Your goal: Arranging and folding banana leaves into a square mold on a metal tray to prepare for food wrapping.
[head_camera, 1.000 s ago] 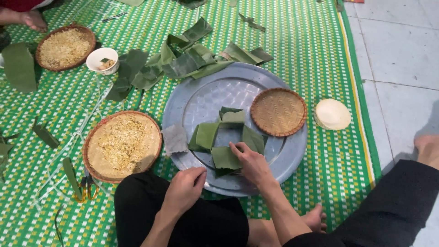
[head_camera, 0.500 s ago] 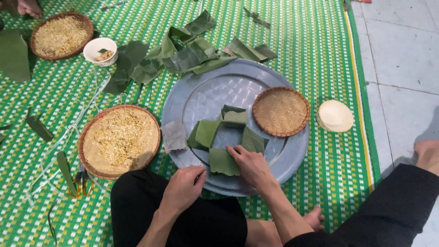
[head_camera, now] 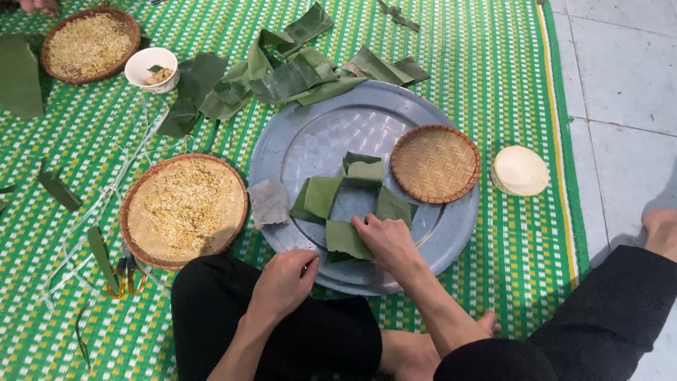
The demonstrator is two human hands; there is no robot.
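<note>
1. The right hand (head_camera: 386,243) lies on the folded green leaf pieces (head_camera: 347,204), its fingers pressing flat on the near piece, close together and pinching nothing.
2. The left hand (head_camera: 282,282) hovers at the near rim of the round metal tray (head_camera: 296,144), fingers curled loosely inward and holding nothing.
3. The leaf pieces form a square frame in the middle of the tray, which rests on the green woven mat (head_camera: 493,70).
4. An empty woven basket (head_camera: 436,164) sits on the tray's right part, just beside the leaves.
5. A basket of pale grain (head_camera: 185,210) sits on the mat touching the tray's left edge.
6. Loose leaves (head_camera: 282,70) are heaped beyond the tray's far edge; a white bowl (head_camera: 151,68) stands near them to the left.
</note>
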